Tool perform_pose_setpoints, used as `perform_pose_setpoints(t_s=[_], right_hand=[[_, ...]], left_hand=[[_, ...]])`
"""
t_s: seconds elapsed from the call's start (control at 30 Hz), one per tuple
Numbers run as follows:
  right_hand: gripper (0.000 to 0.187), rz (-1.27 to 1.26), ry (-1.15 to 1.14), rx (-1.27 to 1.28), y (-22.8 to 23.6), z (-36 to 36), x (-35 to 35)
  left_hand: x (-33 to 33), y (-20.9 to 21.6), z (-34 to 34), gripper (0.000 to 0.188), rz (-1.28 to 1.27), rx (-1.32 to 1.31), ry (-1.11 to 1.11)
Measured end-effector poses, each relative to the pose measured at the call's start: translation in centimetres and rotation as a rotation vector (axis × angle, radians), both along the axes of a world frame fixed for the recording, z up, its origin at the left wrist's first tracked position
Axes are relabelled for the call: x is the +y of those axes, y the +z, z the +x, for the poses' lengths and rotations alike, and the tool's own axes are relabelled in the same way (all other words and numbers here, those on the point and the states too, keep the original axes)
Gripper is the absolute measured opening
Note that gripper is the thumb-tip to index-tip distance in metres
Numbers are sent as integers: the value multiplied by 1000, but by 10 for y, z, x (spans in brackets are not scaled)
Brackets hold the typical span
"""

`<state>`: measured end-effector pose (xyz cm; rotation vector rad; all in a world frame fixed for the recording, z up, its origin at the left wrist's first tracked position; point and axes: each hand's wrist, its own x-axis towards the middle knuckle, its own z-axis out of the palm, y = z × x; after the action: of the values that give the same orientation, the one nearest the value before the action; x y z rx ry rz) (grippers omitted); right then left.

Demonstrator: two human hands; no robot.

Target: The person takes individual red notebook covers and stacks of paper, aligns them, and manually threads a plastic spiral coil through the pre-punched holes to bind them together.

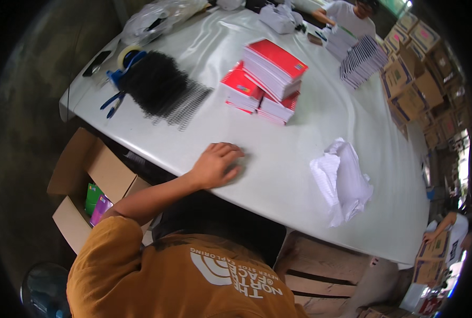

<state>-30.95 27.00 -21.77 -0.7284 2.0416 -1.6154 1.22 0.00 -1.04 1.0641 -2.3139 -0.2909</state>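
My left hand lies palm down on the near part of the white-covered table, fingers slightly bent and nothing visible in them. My right hand is out of sight. Beyond the left hand are stacks of red-covered notebooks, one stack resting on top of the lower ones. A heap of black binding spirals spreads to their left. Blue-handled cutters and a blue tape dispenser lie against that heap. To the right sits a crumpled white paper sheet.
An open carton with green and purple notebooks stands below the table's left edge. A co-worker is at the far side near more notebook stacks. Cartons pile up at right, where another person handles boxes.
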Motion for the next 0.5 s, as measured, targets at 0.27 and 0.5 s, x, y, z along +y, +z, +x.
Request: perform_pose_setpoints(t_s=[0.27,0.5], right_hand=[[14,-596,1581,-229,326,134,-107],[55,-607,2020,-270,394,243,-178]], left_hand=[[-45,6,29,32,-92,137,193],[-121,0,87,42,28,-159,595]])
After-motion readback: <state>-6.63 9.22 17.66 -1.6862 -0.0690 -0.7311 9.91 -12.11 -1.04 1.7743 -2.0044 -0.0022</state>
